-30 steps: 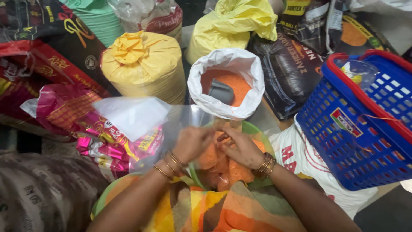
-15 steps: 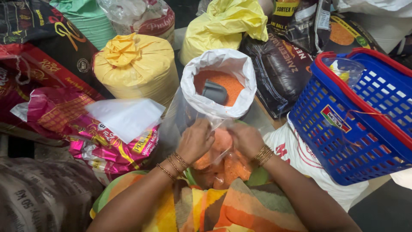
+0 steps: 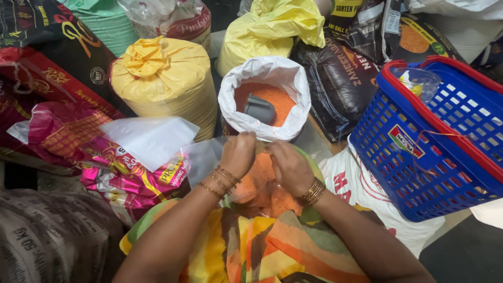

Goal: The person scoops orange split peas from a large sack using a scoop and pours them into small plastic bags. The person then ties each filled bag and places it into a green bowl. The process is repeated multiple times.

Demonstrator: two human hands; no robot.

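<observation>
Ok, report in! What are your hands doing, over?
Left hand and right hand both pinching clear bag of orange lentils at its top. Open white sack just beyond. Nothing blocking.

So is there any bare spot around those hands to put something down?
Hardly. The only bare patch is the dark floor at lower right, below the blue basket. A narrow strip shows between the white sack and the black bag. Elsewhere sacks crowd in. Both hands grip a clear bag of orange lentils.

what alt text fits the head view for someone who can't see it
The left hand and right hand pinch the top of a clear plastic bag of orange lentils; behind stands an open white sack of orange lentils with a grey scoop.
</observation>
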